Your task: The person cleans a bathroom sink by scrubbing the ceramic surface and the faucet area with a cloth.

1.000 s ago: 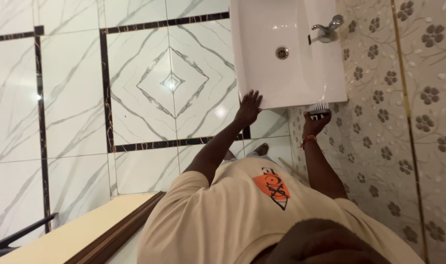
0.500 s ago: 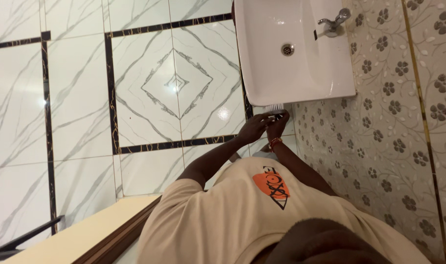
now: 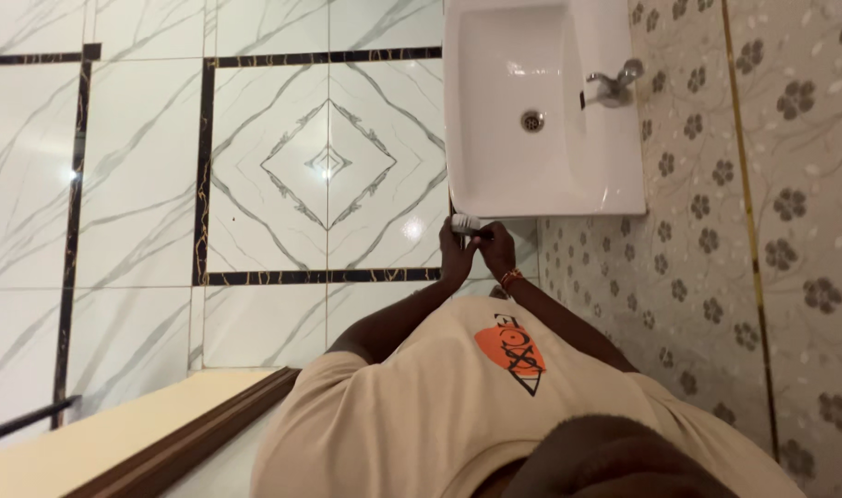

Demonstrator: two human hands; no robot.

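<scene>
A white wash basin (image 3: pixel 495 184) hangs on the wall ahead of me. Just below its near edge, by the left corner, I hold a small scrubbing brush (image 3: pixel 466 222) with white bristles and a dark back. My left hand (image 3: pixel 456 254) is closed around the bristle end. My right hand (image 3: pixel 499 249), with a red band at the wrist, grips the dark end beside it. The two hands touch each other around the brush, which sits against the basin's rim.
A chrome tap (image 3: pixel 613 85) and a round drain (image 3: pixel 532 121) are in the basin. Floral-patterned wall tiles (image 3: pixel 716 231) run along the right. White marble floor tiles (image 3: pixel 255 184) with black borders spread to the left. A brown wooden edge (image 3: pixel 190 433) lies at lower left.
My left hand left the basin's rim and joined the right hand on the brush. Both hands carried the brush from the basin's right corner leftwards to its left corner.
</scene>
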